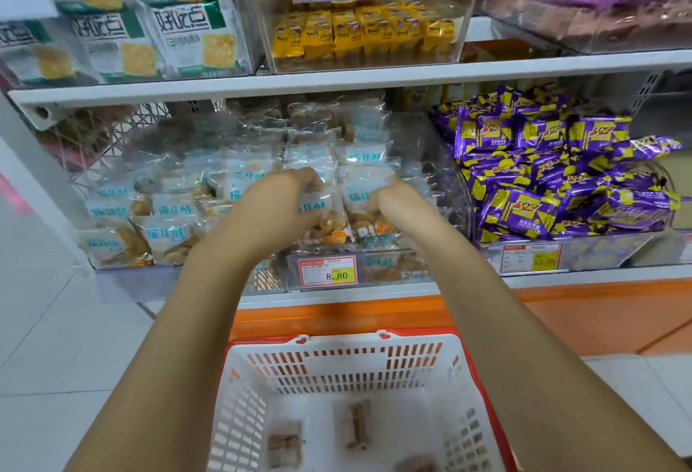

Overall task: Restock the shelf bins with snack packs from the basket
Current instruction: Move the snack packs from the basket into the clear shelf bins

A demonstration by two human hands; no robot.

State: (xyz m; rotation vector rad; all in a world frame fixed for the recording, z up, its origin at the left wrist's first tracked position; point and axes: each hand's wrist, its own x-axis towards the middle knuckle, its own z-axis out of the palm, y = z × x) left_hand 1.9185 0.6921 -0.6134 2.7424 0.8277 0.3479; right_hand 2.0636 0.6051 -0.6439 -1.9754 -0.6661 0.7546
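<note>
Both my arms reach over the white basket with a red rim (262, 381) into the middle clear bin (378, 269) on the lower shelf. My left hand (279, 202) grips a clear snack pack of swirl biscuits with a blue label (318, 209). My right hand (393, 202) grips another such pack (359, 196) beside it. Both packs sit among the heap of like packs (179, 209) that fills the bin. Three small brown packs (284, 449) lie on the basket floor.
Purple-and-yellow packs (543, 187) fill the bin to the right. The upper shelf carries green-white cracker packs (157, 22), a bin of yellow packs (359, 33) and a purple-brown bin (599, 3). Price tags (327, 271) hang on the bin fronts. An orange base (561, 314) runs below the shelf.
</note>
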